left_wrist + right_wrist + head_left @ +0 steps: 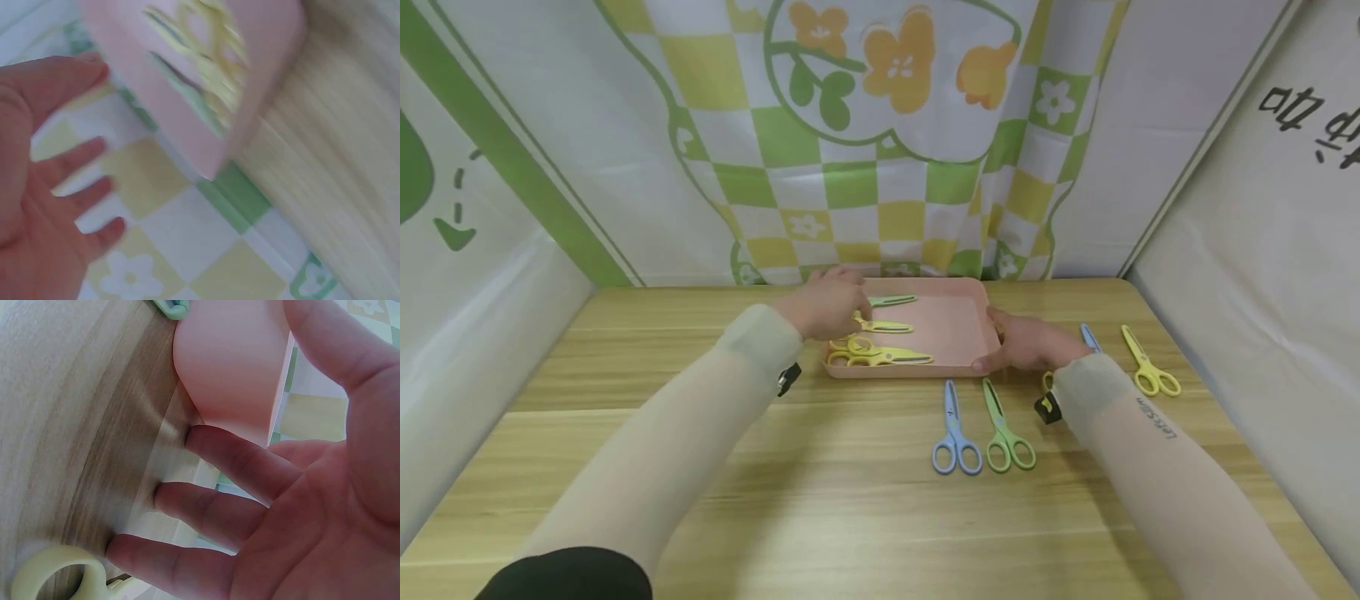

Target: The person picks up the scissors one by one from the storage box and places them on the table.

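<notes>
A shallow pink tray (951,325) stands at the back of the table. Inside its left half lie green scissors (895,300), yellow scissors (891,327) and, closer to the front wall, more yellow scissors (887,357). My left hand (827,304) is over the tray's left end, partly hiding the handles; the left wrist view, blurred, shows its fingers (84,194) spread and holding nothing. At the tray's right end is my right hand (1033,343). Its thumb (331,337) lies along the tray's rim, and the other fingers are extended low by the tabletop.
In front of the tray lie blue scissors (952,433) and green scissors (1002,429). Another blue pair (1090,337) is partly hidden behind the right wrist, near a yellow handle (1048,382). Yellow scissors (1146,362) lie farther right. A checked cloth (902,183) hangs behind the tray.
</notes>
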A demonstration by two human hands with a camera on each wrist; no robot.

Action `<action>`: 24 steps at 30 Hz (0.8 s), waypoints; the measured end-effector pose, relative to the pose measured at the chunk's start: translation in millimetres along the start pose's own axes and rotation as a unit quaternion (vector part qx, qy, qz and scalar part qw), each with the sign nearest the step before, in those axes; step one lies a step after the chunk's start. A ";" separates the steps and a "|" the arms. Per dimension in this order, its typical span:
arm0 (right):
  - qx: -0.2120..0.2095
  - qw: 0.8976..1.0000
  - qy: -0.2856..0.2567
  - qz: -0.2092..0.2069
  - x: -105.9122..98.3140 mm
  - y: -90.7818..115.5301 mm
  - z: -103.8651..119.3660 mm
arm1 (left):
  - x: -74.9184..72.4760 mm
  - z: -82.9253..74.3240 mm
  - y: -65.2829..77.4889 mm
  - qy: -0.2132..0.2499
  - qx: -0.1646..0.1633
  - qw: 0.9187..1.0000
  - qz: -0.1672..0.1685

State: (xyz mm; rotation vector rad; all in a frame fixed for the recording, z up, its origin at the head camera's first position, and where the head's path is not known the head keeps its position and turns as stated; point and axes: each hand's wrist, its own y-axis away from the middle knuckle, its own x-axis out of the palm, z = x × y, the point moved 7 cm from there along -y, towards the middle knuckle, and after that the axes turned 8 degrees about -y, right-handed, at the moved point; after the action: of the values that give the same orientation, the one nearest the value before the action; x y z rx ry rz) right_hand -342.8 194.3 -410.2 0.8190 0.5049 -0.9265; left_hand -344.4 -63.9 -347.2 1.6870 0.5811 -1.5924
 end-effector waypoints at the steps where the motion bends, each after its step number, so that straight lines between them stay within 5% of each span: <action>1: 0.000 1.000 -0.001 0.000 -0.5 0.0 -0.2 | -0.7 3.3 -2.6 -0.018 -0.006 1.000 -0.002; 12: 0.002 1.000 0.007 0.000 -0.6 -1.6 -1.9 | 23.2 3.8 -27.3 -0.075 -0.011 0.996 0.046; 24: -0.001 1.000 0.019 -0.001 -1.2 -0.8 -0.7 | 29.6 -5.2 -35.4 -0.157 -0.010 0.988 0.009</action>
State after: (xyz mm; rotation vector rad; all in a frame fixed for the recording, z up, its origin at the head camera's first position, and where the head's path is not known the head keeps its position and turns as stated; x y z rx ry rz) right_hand -344.1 195.2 -410.1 0.8356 0.5401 -0.9141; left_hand -363.8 -42.3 -383.5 1.3840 0.4189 -1.7865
